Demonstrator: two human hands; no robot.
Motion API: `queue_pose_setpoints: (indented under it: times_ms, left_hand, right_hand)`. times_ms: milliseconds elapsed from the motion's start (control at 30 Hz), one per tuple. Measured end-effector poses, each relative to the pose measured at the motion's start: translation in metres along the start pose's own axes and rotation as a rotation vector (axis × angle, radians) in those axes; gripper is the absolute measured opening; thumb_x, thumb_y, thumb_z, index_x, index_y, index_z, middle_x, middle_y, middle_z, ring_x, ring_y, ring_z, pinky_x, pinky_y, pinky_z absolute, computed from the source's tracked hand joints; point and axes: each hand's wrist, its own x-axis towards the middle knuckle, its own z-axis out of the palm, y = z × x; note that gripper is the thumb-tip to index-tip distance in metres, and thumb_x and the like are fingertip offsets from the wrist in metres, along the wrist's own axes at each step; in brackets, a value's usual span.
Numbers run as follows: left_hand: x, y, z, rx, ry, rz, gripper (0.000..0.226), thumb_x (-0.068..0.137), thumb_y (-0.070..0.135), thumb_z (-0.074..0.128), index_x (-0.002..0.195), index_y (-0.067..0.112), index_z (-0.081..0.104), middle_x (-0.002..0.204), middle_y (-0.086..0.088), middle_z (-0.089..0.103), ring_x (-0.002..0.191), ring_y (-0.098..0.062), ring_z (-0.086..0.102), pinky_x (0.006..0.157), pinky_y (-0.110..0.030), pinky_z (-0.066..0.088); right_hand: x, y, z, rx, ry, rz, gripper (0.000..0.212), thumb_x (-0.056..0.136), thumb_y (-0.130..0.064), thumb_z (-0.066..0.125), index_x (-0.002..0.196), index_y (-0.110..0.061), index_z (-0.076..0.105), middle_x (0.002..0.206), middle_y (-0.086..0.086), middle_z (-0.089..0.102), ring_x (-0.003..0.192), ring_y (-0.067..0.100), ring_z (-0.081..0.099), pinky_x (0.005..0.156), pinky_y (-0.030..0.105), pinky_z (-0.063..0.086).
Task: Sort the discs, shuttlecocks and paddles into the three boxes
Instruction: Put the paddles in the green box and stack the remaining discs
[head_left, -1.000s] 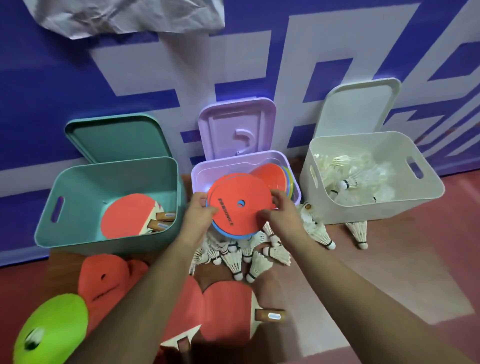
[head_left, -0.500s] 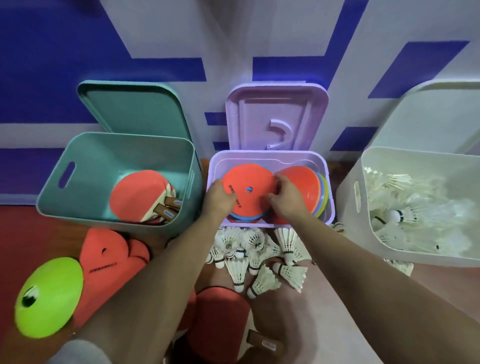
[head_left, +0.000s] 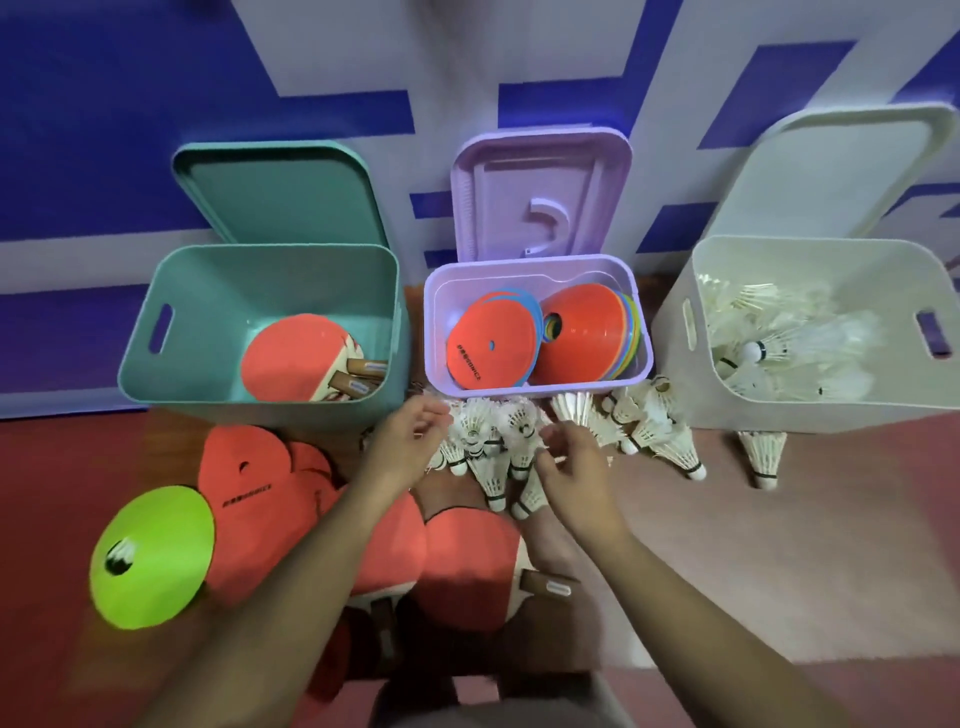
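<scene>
Head-camera view: three open boxes are lined up against a blue-and-white wall, each with its lid propped upright behind it. Red paddles with wooden handles are seen inside the teal box (head_left: 171, 374) at 10 o'clock. Two leaning stacks of discs, both topped in orange, are held in the purple box (head_left: 535, 387) at 12 o'clock. White shuttlecocks are piled in the white box (head_left: 675, 358) at 2 o'clock. Both hands are shown empty above the floor (head_left: 753, 545), just in front of the purple box. The left hand (head_left: 405, 447) is loosely curled, with its fingers apart and nothing between them. The right hand (head_left: 576, 462) is likewise relaxed and half-spread, with no object gripped. A cluster of loose shuttlecocks (head_left: 493, 447) is seen lying on the floor between and just beyond the two hands, and more are scattered toward 2 o'clock along the foot of the white box. A lime-green disc (head_left: 153, 558) is seen at 8 o'clock, just beside an orange disc (head_left: 244, 483) that carries black lettering. More orange discs are partly hidden under the left forearm. Two red paddles (head_left: 467, 566) are seen lying on the floor at 6 o'clock between the forearms, with one wooden handle pointing toward 4 o'clock.
</scene>
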Motion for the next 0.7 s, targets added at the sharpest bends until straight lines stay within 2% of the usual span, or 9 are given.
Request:
queue_pose_setpoints:
  times_ms: [100, 167, 233, 333, 433, 500, 567, 633, 700]
  left_hand:
    - [-0.030, -0.036, -0.016, 0.105, 0.017, -0.006, 0.017, 0.088, 0.004, 0.061, 0.088, 0.021, 0.063, 0.091, -0.001, 0.069, 0.090, -0.013, 0.065, 0.078, -0.009, 0.044]
    - [-0.049, -0.069, -0.030, 0.147, 0.050, -0.056, 0.029, 0.084, -0.004, 0.060, 0.082, 0.024, 0.059, 0.089, -0.003, 0.067, 0.091, -0.020, 0.065, 0.080, -0.015, 0.045]
    - [-0.063, -0.096, -0.046, 0.169, 0.080, -0.135, 0.028, 0.081, -0.008, 0.060, 0.082, 0.020, 0.058, 0.090, -0.004, 0.065, 0.094, -0.024, 0.064, 0.085, -0.027, 0.046]
    - [-0.079, -0.122, -0.065, 0.181, 0.102, -0.232, 0.021, 0.080, -0.007, 0.061, 0.088, 0.013, 0.060, 0.092, -0.004, 0.063, 0.098, -0.026, 0.063, 0.083, -0.023, 0.039]
    - [-0.089, -0.137, -0.073, 0.215, 0.100, -0.280, 0.023, 0.078, -0.002, 0.063, 0.100, 0.005, 0.063, 0.100, -0.010, 0.064, 0.105, -0.030, 0.061, 0.085, -0.026, 0.039]
    - [-0.095, -0.139, -0.076, 0.242, 0.079, -0.314, 0.033, 0.080, 0.001, 0.063, 0.113, -0.001, 0.060, 0.113, -0.017, 0.063, 0.112, -0.031, 0.058, 0.090, -0.028, 0.039]
    - [-0.098, -0.138, -0.076, 0.244, 0.080, -0.324, 0.034, 0.081, 0.002, 0.062, 0.114, -0.005, 0.058, 0.115, -0.021, 0.063, 0.112, -0.031, 0.058, 0.090, -0.030, 0.040]
    - [-0.099, -0.140, -0.076, 0.246, 0.080, -0.323, 0.035, 0.080, 0.004, 0.062, 0.113, -0.006, 0.057, 0.116, -0.024, 0.061, 0.115, -0.034, 0.055, 0.093, -0.033, 0.040]
    - [-0.098, -0.144, -0.075, 0.261, 0.052, -0.324, 0.038, 0.080, 0.007, 0.061, 0.116, -0.003, 0.056, 0.121, -0.025, 0.057, 0.120, -0.035, 0.049, 0.098, -0.033, 0.037]
  right_hand:
    - [-0.040, 0.014, 0.027, -0.032, -0.074, 0.115, 0.008, 0.085, -0.016, 0.060, 0.092, -0.018, 0.059, 0.085, -0.004, 0.065, 0.081, 0.009, 0.062, 0.073, 0.030, 0.048]
    - [-0.061, 0.018, 0.051, -0.035, -0.145, 0.174, 0.010, 0.085, -0.015, 0.063, 0.095, -0.015, 0.061, 0.086, -0.006, 0.067, 0.081, 0.008, 0.064, 0.077, 0.032, 0.051]
    - [-0.076, 0.018, 0.075, -0.049, -0.183, 0.235, 0.015, 0.085, -0.014, 0.062, 0.101, -0.013, 0.062, 0.091, -0.005, 0.067, 0.086, 0.012, 0.064, 0.083, 0.032, 0.052]
    - [-0.094, 0.007, 0.106, -0.020, -0.181, 0.308, 0.019, 0.086, -0.016, 0.062, 0.105, -0.012, 0.061, 0.095, -0.002, 0.066, 0.093, 0.016, 0.063, 0.086, 0.030, 0.049]
    - [-0.105, -0.006, 0.134, 0.117, -0.194, 0.451, 0.020, 0.087, -0.016, 0.065, 0.104, -0.014, 0.055, 0.090, -0.004, 0.062, 0.090, 0.018, 0.061, 0.075, 0.026, 0.047]
    - [-0.111, -0.008, 0.155, 0.194, -0.190, 0.533, 0.025, 0.082, -0.018, 0.069, 0.101, -0.012, 0.055, 0.090, 0.003, 0.065, 0.090, 0.025, 0.065, 0.078, 0.034, 0.053]
    - [-0.116, -0.005, 0.170, 0.261, -0.182, 0.601, 0.025, 0.079, -0.017, 0.072, 0.098, -0.010, 0.056, 0.088, 0.008, 0.068, 0.088, 0.027, 0.066, 0.083, 0.041, 0.055]
    - [-0.120, -0.001, 0.181, 0.305, -0.143, 0.650, 0.021, 0.077, -0.015, 0.074, 0.092, -0.005, 0.061, 0.082, 0.011, 0.071, 0.081, 0.026, 0.067, 0.079, 0.041, 0.055]
    - [-0.123, -0.001, 0.182, 0.379, -0.118, 0.682, 0.014, 0.078, -0.011, 0.073, 0.084, 0.000, 0.066, 0.072, 0.013, 0.069, 0.065, 0.024, 0.064, 0.064, 0.039, 0.054]
